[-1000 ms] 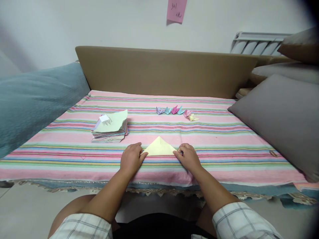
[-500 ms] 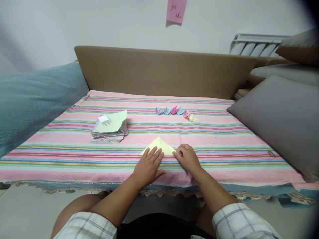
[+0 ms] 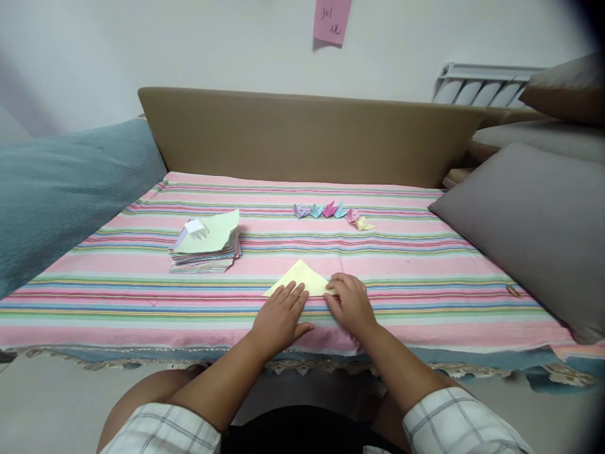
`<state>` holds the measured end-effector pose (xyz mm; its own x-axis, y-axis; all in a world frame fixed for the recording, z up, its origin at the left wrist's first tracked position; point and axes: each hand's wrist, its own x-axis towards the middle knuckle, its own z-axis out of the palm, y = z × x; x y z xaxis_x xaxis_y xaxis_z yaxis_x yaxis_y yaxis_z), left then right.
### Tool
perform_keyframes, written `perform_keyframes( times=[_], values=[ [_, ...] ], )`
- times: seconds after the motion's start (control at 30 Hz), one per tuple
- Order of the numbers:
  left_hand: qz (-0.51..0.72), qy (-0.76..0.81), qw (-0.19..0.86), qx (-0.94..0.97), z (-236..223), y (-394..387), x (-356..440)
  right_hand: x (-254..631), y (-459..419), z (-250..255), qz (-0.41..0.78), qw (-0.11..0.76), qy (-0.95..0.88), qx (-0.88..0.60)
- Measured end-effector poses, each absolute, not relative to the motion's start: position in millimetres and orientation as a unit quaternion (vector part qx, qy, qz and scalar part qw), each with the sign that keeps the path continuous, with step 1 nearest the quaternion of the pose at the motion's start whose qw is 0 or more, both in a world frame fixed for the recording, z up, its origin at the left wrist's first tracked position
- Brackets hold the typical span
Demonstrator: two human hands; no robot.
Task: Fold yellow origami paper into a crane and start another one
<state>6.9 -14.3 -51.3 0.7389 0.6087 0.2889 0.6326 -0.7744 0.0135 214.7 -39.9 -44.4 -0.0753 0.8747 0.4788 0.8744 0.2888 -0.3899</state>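
A yellow sheet of paper (image 3: 302,275), folded into a triangle, lies on the striped cloth (image 3: 416,271) with its peak pointing away from me. My left hand (image 3: 280,314) rests flat across the triangle's near edge, fingers stretched out. At the triangle's right corner, my right hand (image 3: 350,304) has its thumb and fingers closed on the paper. Part of the near edge is hidden beneath my left fingers, and the right tip is covered by my right hand.
Left of the triangle stands a stack of coloured paper (image 3: 205,255) with a small white block (image 3: 195,227) on top. Several small folded paper figures (image 3: 331,209) form a row farther back. A grey cushion (image 3: 529,233) is at the right, and a brown backrest (image 3: 302,139) runs behind.
My right hand has shifted slightly left, and its fingers have come over the paper's right corner. My left hand stays flat in nearly the same place.
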Motion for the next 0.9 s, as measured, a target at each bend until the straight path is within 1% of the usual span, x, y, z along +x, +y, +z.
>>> perform_keyframes(
  times=[0.13, 0.23, 0.37, 0.73, 0.9],
  values=[
    [-0.138, -0.332, 0.044, -0.932, -50, -15, 6, 197, -51, -47, 0.017, 0.297, -0.831, -0.469],
    [-0.151, -0.33, 0.043, -0.931, -50, -15, 5, 190, -52, -55, 0.014, 0.277, -0.852, -0.444],
    [-0.151, -0.332, 0.041, -0.93, -50, -14, 5, 192, -50, -59, 0.012, 0.272, -0.838, -0.474],
    [-0.137, -0.341, 0.037, -0.929, -49, -15, 6, 213, -53, -44, 0.022, 0.271, -0.763, -0.587],
    [-0.144, -0.345, 0.041, -0.927, -42, -18, 10, 215, -52, -46, 0.025, 0.267, -0.754, -0.6]
  ],
)
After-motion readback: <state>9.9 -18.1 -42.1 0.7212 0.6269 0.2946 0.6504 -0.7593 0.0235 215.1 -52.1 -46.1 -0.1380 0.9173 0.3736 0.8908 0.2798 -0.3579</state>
